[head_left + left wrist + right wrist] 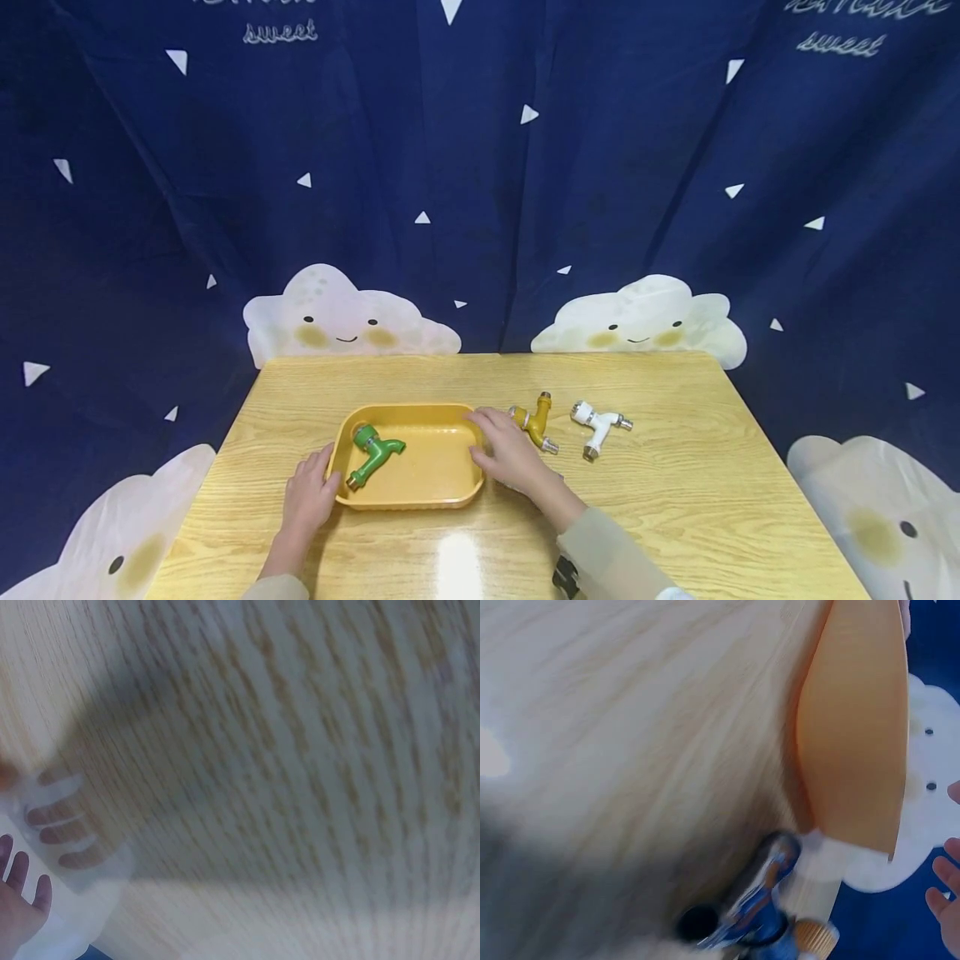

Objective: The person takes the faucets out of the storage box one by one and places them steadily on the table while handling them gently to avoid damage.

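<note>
A yellow plastic basin (420, 505) sits on the wooden table with a green tap (373, 454) lying in its left half. My left hand (309, 493) is at the basin's left rim, fingers loosely extended along it. Over at the right rim is my right hand (512, 450), thumb and fingers spread around the corner. In the right wrist view its fingertips (946, 874) show apart beside the basin's orange-looking wall (855, 727). A shiny metal tap (754, 900) lies close to the basin, mostly hidden under my right hand in the head view.
Right of my right hand lie a mustard-yellow tap (537, 423) and a white tap (600, 427). The wooden table (675, 500) ends at a dark blue curtain (480, 167) printed with clouds and white triangles.
</note>
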